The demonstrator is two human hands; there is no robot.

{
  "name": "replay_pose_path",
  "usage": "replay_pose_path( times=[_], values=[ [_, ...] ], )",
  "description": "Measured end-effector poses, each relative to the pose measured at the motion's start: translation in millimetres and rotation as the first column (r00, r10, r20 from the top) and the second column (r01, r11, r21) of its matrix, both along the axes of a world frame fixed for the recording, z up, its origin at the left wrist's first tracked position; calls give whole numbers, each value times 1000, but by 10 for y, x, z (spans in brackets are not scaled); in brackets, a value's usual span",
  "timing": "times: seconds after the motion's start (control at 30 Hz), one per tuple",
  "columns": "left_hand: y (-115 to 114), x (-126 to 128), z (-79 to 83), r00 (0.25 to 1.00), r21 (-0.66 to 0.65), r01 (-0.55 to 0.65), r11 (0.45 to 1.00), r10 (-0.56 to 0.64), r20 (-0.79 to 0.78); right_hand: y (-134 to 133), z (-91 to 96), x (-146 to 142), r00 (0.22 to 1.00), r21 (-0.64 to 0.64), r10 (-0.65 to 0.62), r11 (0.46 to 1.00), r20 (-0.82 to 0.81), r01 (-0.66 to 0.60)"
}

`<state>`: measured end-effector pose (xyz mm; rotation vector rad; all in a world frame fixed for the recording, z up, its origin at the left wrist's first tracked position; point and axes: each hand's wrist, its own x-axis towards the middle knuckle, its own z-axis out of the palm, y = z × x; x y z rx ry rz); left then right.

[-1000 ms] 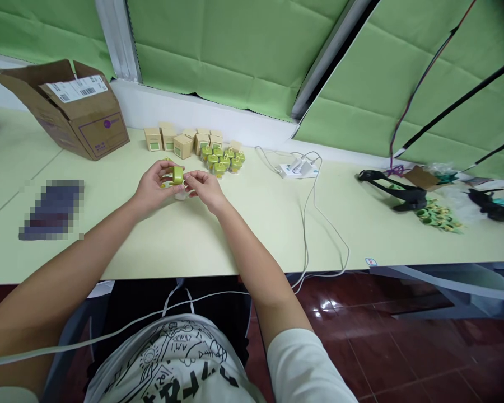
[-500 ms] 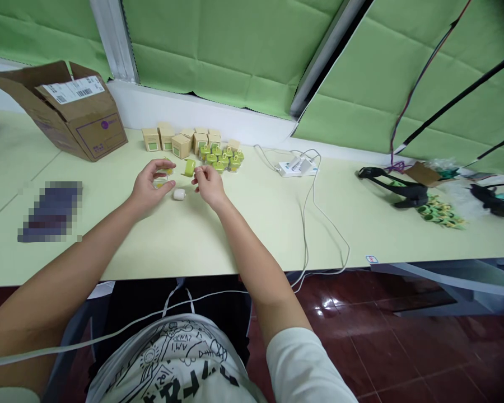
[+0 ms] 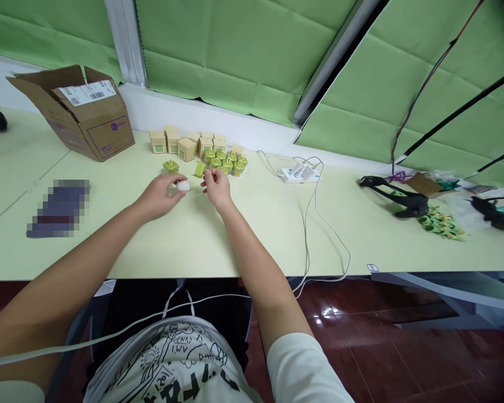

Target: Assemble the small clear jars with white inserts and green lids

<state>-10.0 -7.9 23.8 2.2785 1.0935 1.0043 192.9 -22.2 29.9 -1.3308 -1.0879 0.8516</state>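
My left hand [image 3: 158, 197] is closed at the fingertips around a small white rounded piece [image 3: 183, 185], just above the table. Behind that hand sits a small clear container with a green lid [image 3: 170, 166], apart from my fingers. My right hand [image 3: 218, 191] pinches a flat, bright green piece [image 3: 199, 169] between thumb and finger. Close behind it stands a cluster of similar green-topped containers [image 3: 227, 162]. Several small tan cardboard boxes [image 3: 187, 149] are grouped beyond them.
A large open carton [image 3: 105, 131] stands at the back left, with a blurred dark item [image 3: 59, 210] in front. A white power strip [image 3: 300, 172] trails cables over the table's front edge. Black straps [image 3: 403, 193] and green-yellow pieces [image 3: 441, 221] lie at the right.
My left hand has let go of the green-lidded container, leaving it on the table, and has taken the white piece. My right hand still holds the green piece. The view has shifted slightly.
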Motion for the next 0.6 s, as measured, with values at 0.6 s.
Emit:
replay_pose_path(
  times=[0.6],
  values=[
    [92, 39, 56, 726, -418, 184, 889, 164, 668, -77, 19, -71, 978, -19, 206, 978, -13, -207]
  ],
)
